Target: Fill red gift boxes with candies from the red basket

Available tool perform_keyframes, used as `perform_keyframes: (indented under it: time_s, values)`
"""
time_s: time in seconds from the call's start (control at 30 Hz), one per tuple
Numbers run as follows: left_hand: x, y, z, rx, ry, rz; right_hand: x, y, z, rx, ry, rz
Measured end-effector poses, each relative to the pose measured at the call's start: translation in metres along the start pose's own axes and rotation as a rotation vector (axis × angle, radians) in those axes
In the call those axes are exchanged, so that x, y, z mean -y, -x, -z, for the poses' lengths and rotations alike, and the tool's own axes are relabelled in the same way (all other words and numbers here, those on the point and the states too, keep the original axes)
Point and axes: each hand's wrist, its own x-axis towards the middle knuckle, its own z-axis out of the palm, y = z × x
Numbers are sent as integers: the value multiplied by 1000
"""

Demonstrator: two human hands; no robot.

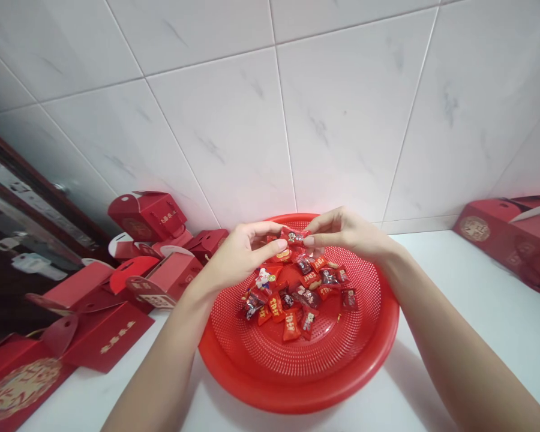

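Observation:
Between my two hands, above the back of a round red plastic basket (306,393), is a small red wrapped candy (294,236). My left hand (243,252) pinches one end of its wrapper with thumb and forefinger. The other end is pinched by the thumb and fingers of my right hand (348,234). Below them, several wrapped candies (292,324) in red, orange and dark brown lie heaped in the perforated basket. Part of the heap is hidden behind my left hand.
Red gift boxes (108,339) with gold print crowd the left side of the white table (436,300). More red boxes (504,240) stand at the far right. A tiled wall (342,120) rises directly behind the basket.

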Motion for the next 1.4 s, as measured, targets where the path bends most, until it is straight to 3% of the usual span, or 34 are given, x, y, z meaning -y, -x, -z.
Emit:
perform_keyframes:
  time_s: [1.4]
  values:
    - [1,0,-1,-20,2,7,0,0,0,10,-5,29]
